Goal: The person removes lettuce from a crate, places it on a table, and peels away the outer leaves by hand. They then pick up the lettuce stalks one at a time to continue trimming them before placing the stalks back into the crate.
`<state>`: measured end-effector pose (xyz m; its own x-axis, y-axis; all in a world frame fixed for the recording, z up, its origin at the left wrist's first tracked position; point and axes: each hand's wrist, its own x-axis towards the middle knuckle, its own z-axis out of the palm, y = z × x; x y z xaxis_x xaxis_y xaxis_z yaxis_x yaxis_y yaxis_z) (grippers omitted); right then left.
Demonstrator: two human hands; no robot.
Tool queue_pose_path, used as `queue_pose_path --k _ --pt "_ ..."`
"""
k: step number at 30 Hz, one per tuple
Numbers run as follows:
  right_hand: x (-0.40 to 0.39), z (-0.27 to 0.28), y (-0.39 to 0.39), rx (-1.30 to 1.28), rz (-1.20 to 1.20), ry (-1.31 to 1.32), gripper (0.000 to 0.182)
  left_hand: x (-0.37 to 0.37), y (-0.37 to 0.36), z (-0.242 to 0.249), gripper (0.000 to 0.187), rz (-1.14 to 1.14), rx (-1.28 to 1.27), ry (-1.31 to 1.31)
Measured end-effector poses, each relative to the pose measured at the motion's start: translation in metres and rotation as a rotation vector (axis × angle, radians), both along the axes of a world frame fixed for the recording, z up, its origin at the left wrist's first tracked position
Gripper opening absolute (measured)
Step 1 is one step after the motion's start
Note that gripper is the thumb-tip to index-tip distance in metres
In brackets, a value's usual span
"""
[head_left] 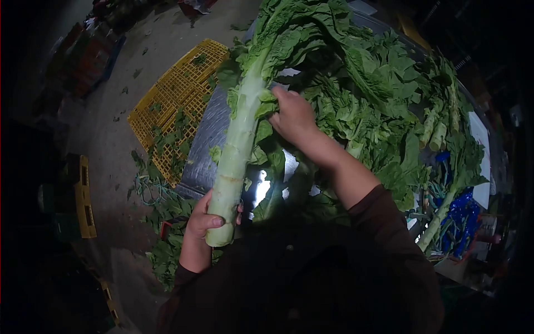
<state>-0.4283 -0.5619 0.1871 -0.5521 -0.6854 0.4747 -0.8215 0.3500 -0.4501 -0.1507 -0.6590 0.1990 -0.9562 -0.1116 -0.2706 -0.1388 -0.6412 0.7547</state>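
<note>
A long, pale green celtuce slants up through the middle of the view, its leafy top bending over to the right. My left hand is wrapped round the thick cut end, with the thumb across the front. Higher up on the right side of the stem, my right hand is closed at a small leaf that still joins the stalk. Its fingertips are partly hidden behind the leaf. A few small leaf stubs stick out along the stem.
Celtuce leaves heap over the metal table. More celtuce stems lie at the right, near a blue bag. A yellow plastic pallet with leaf scraps is on the floor at left.
</note>
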Motion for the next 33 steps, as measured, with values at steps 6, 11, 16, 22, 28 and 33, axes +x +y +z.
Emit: queue_pose_path --k 6,11,16,22,28,33 --pt "0.02 -0.005 0.016 0.016 0.049 -0.195 0.024 0.006 0.0 -0.006 0.083 -0.059 0.106 0.005" --pt "0.061 -0.02 0.052 0.144 0.398 -0.167 0.031 -0.018 0.011 0.011 0.076 0.115 -0.524 -0.131" --pt "0.013 0.045 0.059 0.371 -0.103 -0.381 0.045 -0.019 0.007 0.009 0.073 0.1 -0.792 -0.196" --pt "-0.032 0.073 0.027 -0.052 -0.133 -0.006 0.061 -0.021 0.018 0.015 0.073 0.098 -1.095 -0.233" --pt "-0.052 0.056 -0.009 0.243 -0.193 0.16 0.041 -0.015 0.022 0.005 0.075 0.036 -1.225 -0.231" --pt "-0.025 0.03 -0.006 0.115 0.236 0.085 0.034 -0.017 0.023 0.0 0.073 0.06 -1.125 -0.25"
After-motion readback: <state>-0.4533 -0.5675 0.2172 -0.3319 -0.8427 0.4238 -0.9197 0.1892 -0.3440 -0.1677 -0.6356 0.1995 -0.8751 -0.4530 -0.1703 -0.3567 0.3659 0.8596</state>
